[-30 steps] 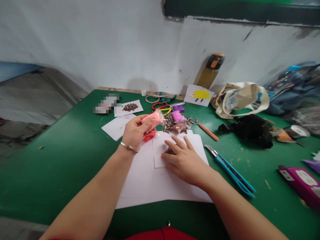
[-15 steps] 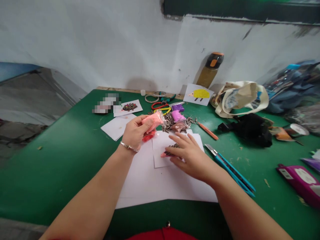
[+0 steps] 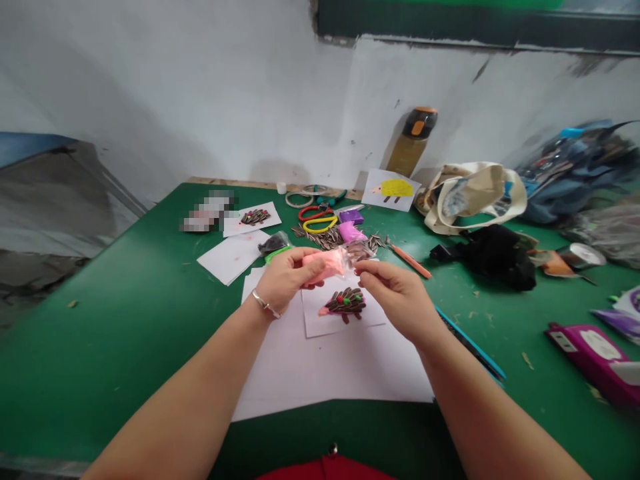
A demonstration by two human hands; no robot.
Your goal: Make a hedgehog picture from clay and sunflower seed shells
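Note:
My left hand, with a bracelet at the wrist, is closed around a clear packet of pink modelling clay. At the packet's clear right end, the fingers of my right hand are pinched together at the plastic. Below both hands lies a white card on larger white sheets. It carries a hedgehog with a pink snout, seed-like spines, red and green dots and brown legs. Just beyond my hands are a brownish packet, a pink-purple packet and scattered striped seeds.
Scissors with red and yellow handles, an orange-handled tool and a blue cutter lie around the sheets. A yellow hedgehog card leans before a bottle. A cloth bag stands right; another hedgehog card lies left.
My right hand has lifted off the hedgehog card and closed its fingers at the packet's end. My left hand has brought the packet lower and slightly right, uncovering a black and a green packet.

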